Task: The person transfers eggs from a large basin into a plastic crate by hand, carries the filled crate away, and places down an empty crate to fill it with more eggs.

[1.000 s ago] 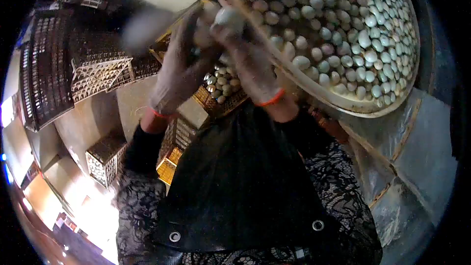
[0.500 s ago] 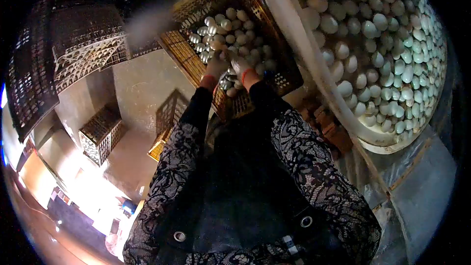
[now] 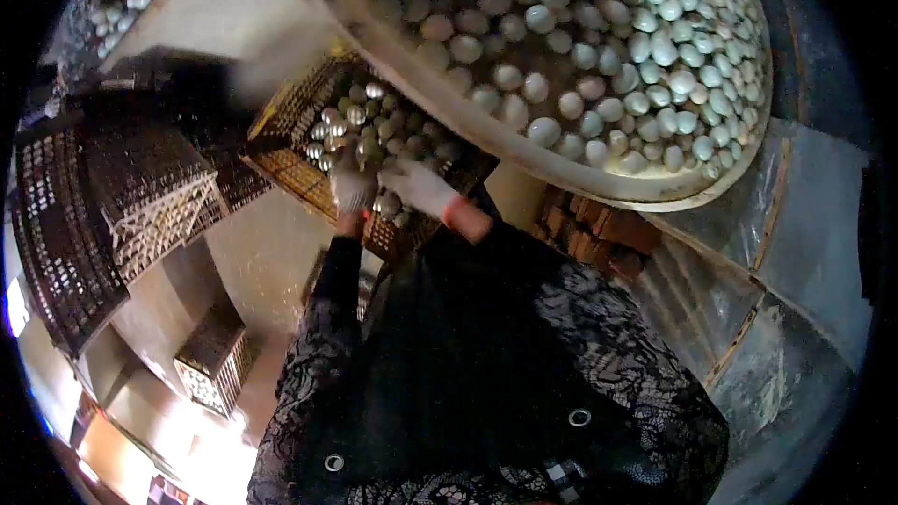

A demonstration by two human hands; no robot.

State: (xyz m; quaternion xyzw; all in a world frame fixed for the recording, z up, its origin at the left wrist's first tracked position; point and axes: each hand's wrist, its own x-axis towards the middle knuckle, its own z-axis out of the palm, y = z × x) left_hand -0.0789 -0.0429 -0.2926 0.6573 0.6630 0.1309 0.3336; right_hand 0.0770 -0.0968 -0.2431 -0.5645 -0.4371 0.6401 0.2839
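Note:
Both my hands wear pale gloves with red at the wrists and reach into a yellow slatted crate (image 3: 290, 178) of eggs (image 3: 374, 126). My left hand (image 3: 352, 189) is low over the eggs near the crate's near-left side; its fingers are blurred, so any egg in them cannot be made out. Just to its right, my right hand (image 3: 421, 187) points leftward over the eggs, fingers stretched out and apart, with no held egg visible. Some eggs at the crate's left shine brightly. Beyond the crate's right side stands a large round tub (image 3: 561, 180) full of pale and bluish eggs.
Reddish bricks (image 3: 599, 232) lie below the tub's edge. Dark slatted crates (image 3: 70, 215) are at the left, and another crate (image 3: 213, 355) stands on the floor. More eggs (image 3: 131, 0) show at the top left. A blurred pale shape (image 3: 281, 61) hangs near the crate.
The view has swung, so the crate sits further left and lower and the tub fills more of the top. My hands have moved slightly apart, with the right one now more sideways.

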